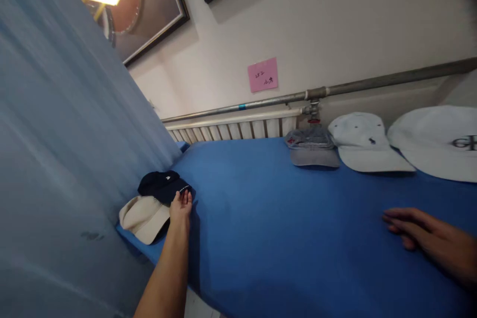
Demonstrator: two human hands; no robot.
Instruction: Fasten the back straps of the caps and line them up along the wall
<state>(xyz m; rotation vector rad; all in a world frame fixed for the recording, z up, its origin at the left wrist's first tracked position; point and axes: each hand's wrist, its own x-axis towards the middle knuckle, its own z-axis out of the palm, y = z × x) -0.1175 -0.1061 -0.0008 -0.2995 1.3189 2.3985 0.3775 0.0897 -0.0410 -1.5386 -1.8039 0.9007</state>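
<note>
My left hand [181, 207] reaches to the left end of a blue-covered table [261, 218], fingers stretched out and touching the brim of a dark navy cap [162, 185]. That cap lies on top of a beige cap [143, 217]. My right hand [425, 236] rests flat on the blue cloth at the right, fingers extended, holding nothing. Along the far edge lie a grey cap [313, 148], a white cap [363, 143] and another white cap [437, 141] with dark lettering.
A blue curtain [63, 149] hangs along the left side. Behind the table run a white radiator [238, 129] and a metal pipe [335, 90] with a red valve. A pink note [263, 74] and framed pictures hang on the wall.
</note>
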